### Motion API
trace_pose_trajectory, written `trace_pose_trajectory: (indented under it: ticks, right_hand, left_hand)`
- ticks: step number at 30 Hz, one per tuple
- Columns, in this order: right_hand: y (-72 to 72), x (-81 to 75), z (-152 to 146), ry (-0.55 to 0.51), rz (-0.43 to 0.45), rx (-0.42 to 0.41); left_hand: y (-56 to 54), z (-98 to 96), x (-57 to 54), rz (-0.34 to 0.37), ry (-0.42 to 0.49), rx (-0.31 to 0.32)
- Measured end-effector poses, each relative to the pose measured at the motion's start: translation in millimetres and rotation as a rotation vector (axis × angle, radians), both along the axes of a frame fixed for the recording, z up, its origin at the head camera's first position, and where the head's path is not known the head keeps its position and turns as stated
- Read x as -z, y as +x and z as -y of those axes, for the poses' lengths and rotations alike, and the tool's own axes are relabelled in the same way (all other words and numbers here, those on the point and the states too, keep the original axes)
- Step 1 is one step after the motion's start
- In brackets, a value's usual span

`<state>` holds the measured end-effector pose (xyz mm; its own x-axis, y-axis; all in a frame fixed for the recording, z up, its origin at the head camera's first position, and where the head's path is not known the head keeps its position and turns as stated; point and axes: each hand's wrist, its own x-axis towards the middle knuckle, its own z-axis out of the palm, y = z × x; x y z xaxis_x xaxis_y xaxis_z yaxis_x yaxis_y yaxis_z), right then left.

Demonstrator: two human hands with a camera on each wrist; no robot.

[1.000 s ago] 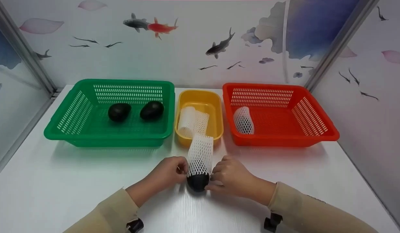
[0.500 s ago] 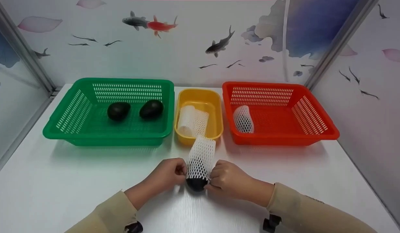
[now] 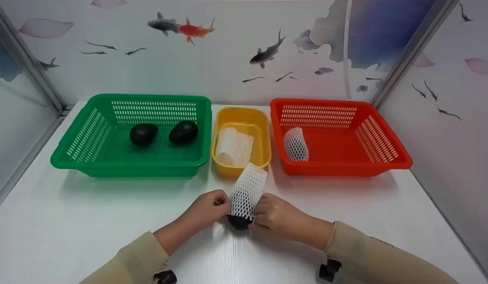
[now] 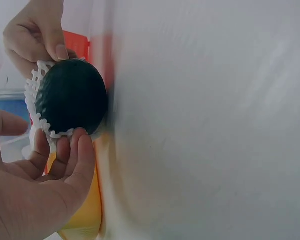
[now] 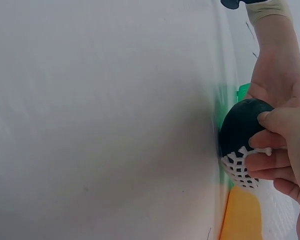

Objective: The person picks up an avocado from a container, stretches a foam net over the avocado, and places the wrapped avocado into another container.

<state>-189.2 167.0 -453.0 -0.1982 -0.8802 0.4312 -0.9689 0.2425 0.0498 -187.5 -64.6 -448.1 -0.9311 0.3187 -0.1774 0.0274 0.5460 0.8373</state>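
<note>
White tabletop (image 3: pixel 94 225) runs back to a fish-painted wall (image 3: pixel 220 71). On it, before a yellow tub (image 3: pixel 226 169), lies a dark oval fruit (image 3: pixel 239 223), partly sleeved in white foam netting (image 3: pixel 247 190). The left hand (image 3: pixel 208 206) hooks the netting's rim with curled fingertips, thumb standing apart; the right hand (image 3: pixel 278 215) curls its fingers at the rim opposite, thumb touching the fruit.

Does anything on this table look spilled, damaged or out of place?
Nothing looks spilled or damaged. Only the white foam net in front of the yellow tub seems slightly askew: it leans right and covers the dark fruit only partway, leaving the near end bare.
</note>
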Motion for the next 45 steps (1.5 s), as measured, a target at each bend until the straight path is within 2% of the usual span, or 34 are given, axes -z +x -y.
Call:
trace_pose_trajectory:
  ticks: [4,9,15,17,19,22,25,28,32,38,45]
  right_hand:
    - [0.0,-1.7,0,0.004,-0.015,0.021]
    - [0.7,-0.3,0,-0.001,-0.024,0.05]
    - [0.9,2.8,-5,-0.012,0.085,0.105]
    - [-0.2,3.5,-6,-0.038,0.094,0.131]
    - [-1.1,4.2,-6,-0.057,0.092,0.18]
    - [-2.0,4.6,-6,-0.033,0.095,0.312]
    - [-2.8,4.4,-5,0.062,0.135,0.462]
    - [-4.0,4.8,-3,0.169,0.176,0.55]
    - [-5.4,7.3,2,0.239,0.177,0.572]
    - [-4.8,9.3,11,0.25,0.151,0.604]
    - [-4.5,8.8,17,0.284,0.215,0.635]
  left_hand:
    - [-0.9,-6.2,-1.3,0.044,-0.04,-0.046]
    - [-2.4,-9.3,-3.5,0.078,-0.102,-0.053]
    - [-4.0,-4.2,-4.5,0.139,-0.042,-0.057]
    - [-4.1,-2.1,-4.7,0.147,-0.023,-0.056]
    - [-4.0,-0.6,-4.5,0.153,-0.003,-0.055]
    - [-3.8,1.0,-4.5,0.169,0.025,-0.057]
    - [-3.1,2.6,-5.1,0.187,0.047,-0.061]
    - [-2.6,4.1,-5.7,0.203,0.052,-0.068]
    - [-2.7,4.3,-6.6,0.222,0.051,-0.085]
    - [-2.7,2.8,-7.0,0.253,0.058,-0.1]
    - [-1.8,2.6,-9.4,0.299,0.103,-0.103]
